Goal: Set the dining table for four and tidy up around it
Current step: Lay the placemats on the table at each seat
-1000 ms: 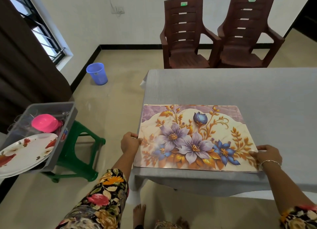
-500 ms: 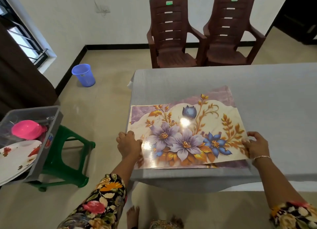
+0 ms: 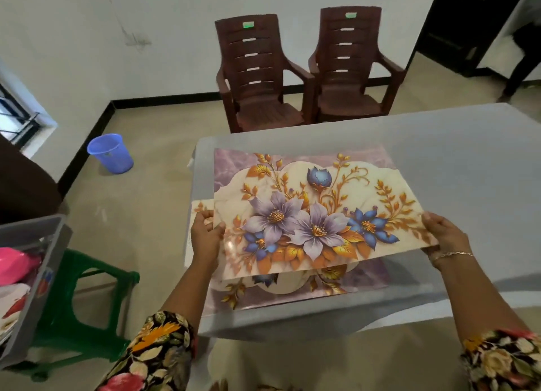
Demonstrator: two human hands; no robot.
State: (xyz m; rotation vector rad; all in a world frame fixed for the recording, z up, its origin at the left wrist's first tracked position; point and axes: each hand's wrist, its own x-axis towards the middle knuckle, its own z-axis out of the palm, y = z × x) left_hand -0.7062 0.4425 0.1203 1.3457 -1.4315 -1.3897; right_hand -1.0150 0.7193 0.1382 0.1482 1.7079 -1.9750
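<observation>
A floral placemat point(image 3: 310, 215) with purple and blue flowers is lifted above the grey-clothed table point(image 3: 456, 162). My left hand point(image 3: 206, 232) grips its left edge and my right hand point(image 3: 445, 234) grips its right edge. Beneath it another placemat point(image 3: 351, 285) of the same print lies flat near the table's front edge, mostly covered by the raised one; a corner of it shows by my left hand.
Two brown plastic chairs point(image 3: 257, 77) point(image 3: 351, 68) stand beyond the table. A blue bin point(image 3: 109, 153) sits on the floor at left. A grey tub point(image 3: 35, 282) with a pink bowl point(image 3: 16, 266) and plates rests on a green stool point(image 3: 87, 311). A person stands at the far right doorway.
The top placemat has been lifted off the stack and raised away from me, uncovering a second placemat under it. Both hands kept hold of its side edges.
</observation>
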